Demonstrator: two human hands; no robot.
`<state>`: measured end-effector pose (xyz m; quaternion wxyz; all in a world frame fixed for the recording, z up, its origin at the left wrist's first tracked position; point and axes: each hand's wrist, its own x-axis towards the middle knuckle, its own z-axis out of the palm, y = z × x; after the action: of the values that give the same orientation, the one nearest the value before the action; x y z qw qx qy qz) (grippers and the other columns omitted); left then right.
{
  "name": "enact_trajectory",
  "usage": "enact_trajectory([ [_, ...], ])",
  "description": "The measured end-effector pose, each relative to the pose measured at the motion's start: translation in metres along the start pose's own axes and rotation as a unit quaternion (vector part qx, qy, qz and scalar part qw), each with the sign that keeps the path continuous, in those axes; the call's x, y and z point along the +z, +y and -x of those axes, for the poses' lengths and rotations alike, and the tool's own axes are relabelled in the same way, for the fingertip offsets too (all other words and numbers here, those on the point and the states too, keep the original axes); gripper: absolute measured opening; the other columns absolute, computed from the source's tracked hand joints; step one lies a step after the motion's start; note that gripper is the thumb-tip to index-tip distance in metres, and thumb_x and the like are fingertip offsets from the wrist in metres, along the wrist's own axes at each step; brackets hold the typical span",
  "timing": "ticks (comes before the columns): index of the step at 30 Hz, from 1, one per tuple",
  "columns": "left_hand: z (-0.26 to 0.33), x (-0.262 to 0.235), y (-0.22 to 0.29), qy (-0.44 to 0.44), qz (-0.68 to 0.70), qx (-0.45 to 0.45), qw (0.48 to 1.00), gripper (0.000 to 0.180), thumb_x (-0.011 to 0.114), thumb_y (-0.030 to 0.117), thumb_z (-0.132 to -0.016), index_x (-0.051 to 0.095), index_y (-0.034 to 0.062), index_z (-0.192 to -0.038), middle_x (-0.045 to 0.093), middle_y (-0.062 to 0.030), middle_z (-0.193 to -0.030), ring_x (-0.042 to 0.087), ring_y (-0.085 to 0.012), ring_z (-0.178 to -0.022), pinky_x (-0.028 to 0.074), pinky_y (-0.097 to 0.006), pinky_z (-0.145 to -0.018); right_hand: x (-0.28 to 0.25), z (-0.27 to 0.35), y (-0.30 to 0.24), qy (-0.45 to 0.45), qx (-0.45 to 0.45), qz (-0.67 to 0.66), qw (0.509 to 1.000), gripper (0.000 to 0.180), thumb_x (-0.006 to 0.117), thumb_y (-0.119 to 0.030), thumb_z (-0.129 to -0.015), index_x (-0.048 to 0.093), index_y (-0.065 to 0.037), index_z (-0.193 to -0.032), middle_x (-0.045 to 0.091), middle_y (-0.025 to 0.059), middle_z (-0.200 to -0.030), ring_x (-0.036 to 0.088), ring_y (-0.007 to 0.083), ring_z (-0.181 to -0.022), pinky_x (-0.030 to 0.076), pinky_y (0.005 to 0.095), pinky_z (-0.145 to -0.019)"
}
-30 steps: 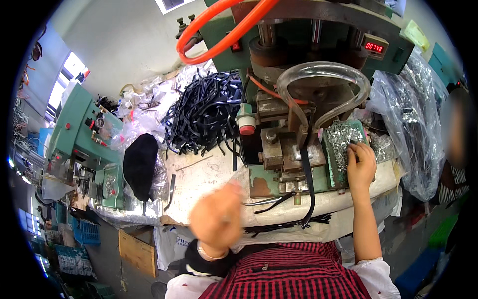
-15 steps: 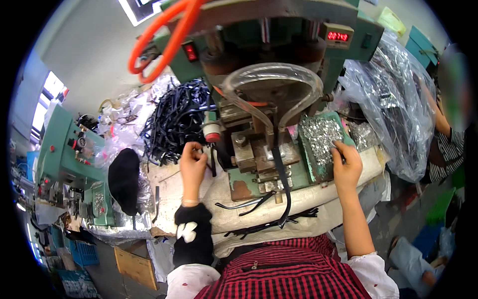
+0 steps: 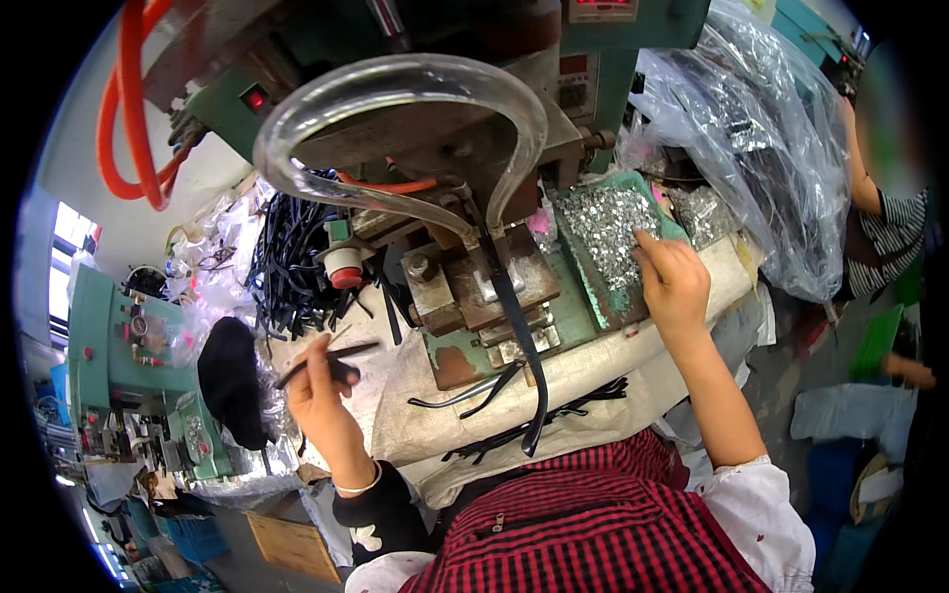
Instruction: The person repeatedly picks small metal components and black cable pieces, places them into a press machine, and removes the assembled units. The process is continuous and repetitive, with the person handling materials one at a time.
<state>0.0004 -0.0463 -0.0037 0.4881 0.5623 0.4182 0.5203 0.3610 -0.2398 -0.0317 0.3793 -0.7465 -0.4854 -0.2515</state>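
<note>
My left hand (image 3: 326, 410) is closed around a thin black eyeglass temple (image 3: 354, 349), which sticks out to both sides of the fingers, left of the press. My right hand (image 3: 676, 289) has its fingertips pinched together at the right edge of a green tray (image 3: 587, 281) of small silver metal pieces (image 3: 611, 232). Whatever is in that pinch is too small to make out. One black temple (image 3: 527, 371) hangs out of the press's metal fixture (image 3: 445, 287), its curved tip toward me. A pair of temples (image 3: 474, 395) lies just left of it.
A heap of black temples (image 3: 287, 262) lies behind my left hand, near a red push button (image 3: 344, 269). More temples (image 3: 544, 420) rest along the front cloth. A clear hose (image 3: 405, 79) loops over the fixture. Plastic sheeting (image 3: 761, 168) fills the right, beside another person's arm (image 3: 862, 163).
My left hand has moved left and toward me from beside the heap, and now a temple shows crosswise in it. My right hand stays at the tray. The whole view has shifted.
</note>
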Motion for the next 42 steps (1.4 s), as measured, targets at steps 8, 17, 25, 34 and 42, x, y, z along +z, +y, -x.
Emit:
enact_trajectory([
  [8,-0.001,0.083,0.107,-0.115,0.047,0.347,0.93,0.016,0.06,0.01,-0.099,0.061,-0.0062,-0.102,0.069,-0.0239,-0.094,0.067,-0.0233,-0.067,0.056,-0.028,-0.058,-0.013,-0.046,-0.1,-0.052,0.196,-0.402,0.893,0.031,0.068,-0.002,-0.089,0.068,-0.003,-0.12,0.073,0.0088,-0.102,0.07,0.015,-0.091,0.053,0.03,-0.085],
  [17,-0.015,0.102,0.108,-0.109,0.102,0.269,0.952,0.018,0.062,0.012,-0.099,0.065,-0.0066,-0.101,0.071,-0.0204,-0.093,0.069,-0.0209,-0.074,0.057,-0.026,-0.056,0.016,-0.05,-0.157,-0.046,0.311,-0.623,0.716,0.041,0.063,0.003,-0.092,0.052,0.004,-0.131,0.071,0.0093,-0.108,0.065,0.0095,-0.096,0.049,0.0234,-0.088],
  [25,-0.011,0.105,0.112,-0.104,0.112,0.246,0.957,0.015,0.065,0.007,-0.097,0.066,-0.008,-0.101,0.073,-0.0205,-0.091,0.069,-0.0196,-0.065,0.056,-0.025,-0.056,0.008,-0.053,-0.159,-0.053,0.356,-0.642,0.677,0.042,0.06,0.002,-0.092,0.049,0.004,-0.133,0.072,0.0093,-0.107,0.065,0.0127,-0.098,0.05,0.0261,-0.089],
  [34,0.033,0.1,0.072,-0.203,-0.075,0.473,0.854,0.017,0.078,-0.003,-0.079,0.069,-0.003,-0.094,0.073,-0.0178,-0.094,0.071,-0.0257,-0.074,0.058,-0.035,-0.065,-0.011,-0.043,-0.077,-0.072,0.051,-0.072,0.993,0.04,0.067,-0.005,-0.08,0.066,-0.003,-0.119,0.06,0.0221,-0.13,0.057,0.041,-0.12,0.049,0.0477,-0.099],
  [42,0.016,0.134,0.05,-0.188,-0.189,0.613,0.744,0.02,0.08,0.002,-0.075,0.074,0.0022,-0.094,0.074,-0.0129,-0.096,0.058,-0.0153,-0.054,0.042,-0.026,-0.046,-0.002,-0.026,-0.016,0.013,0.089,0.011,0.996,0.014,0.076,-0.012,-0.077,0.069,-0.006,-0.088,0.065,0.013,-0.105,0.06,0.0354,-0.107,0.05,0.0436,-0.083],
])
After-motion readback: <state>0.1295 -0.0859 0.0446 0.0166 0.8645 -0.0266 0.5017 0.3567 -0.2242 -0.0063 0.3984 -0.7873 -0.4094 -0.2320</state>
